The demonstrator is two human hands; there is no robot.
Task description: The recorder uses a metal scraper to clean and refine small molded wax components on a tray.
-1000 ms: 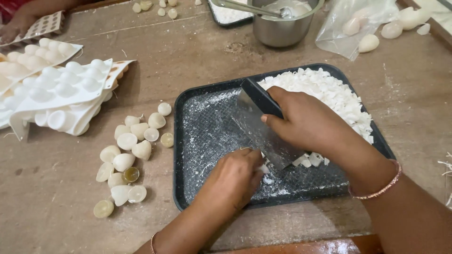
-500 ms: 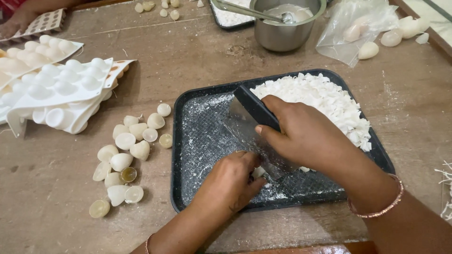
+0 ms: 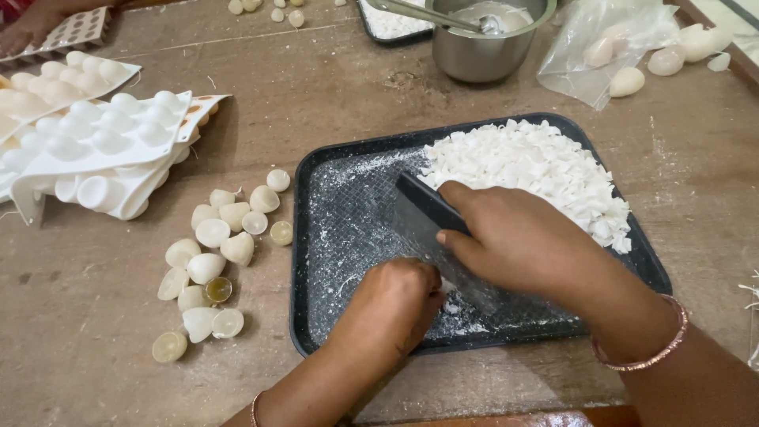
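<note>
A brown wooden table point(image 3: 332, 87) fills the frame. At its centre lies a dark rectangular tray point(image 3: 320, 170), dusted with white powder, with a heap of white chopped pieces point(image 3: 526, 166) in its upper right part. At the upper left, white dome-shaped moulds point(image 3: 95, 146) are stacked. Along the top edge stand a steel pot point(image 3: 474, 47) with a spoon in it and, to the right, a clear plastic bag point(image 3: 597, 43) holding pale lumps. Left of the tray, small cream dome-shaped pieces point(image 3: 217, 237) lie scattered.

Over the tray's lower middle, the right hand point(image 3: 522, 237) is closed around the dark handle of a flat scraper blade point(image 3: 423, 209), its edge down on the tray. The left hand point(image 3: 391, 304) is curled shut just beside the blade, pinching something small and white that cannot be made out.
</note>
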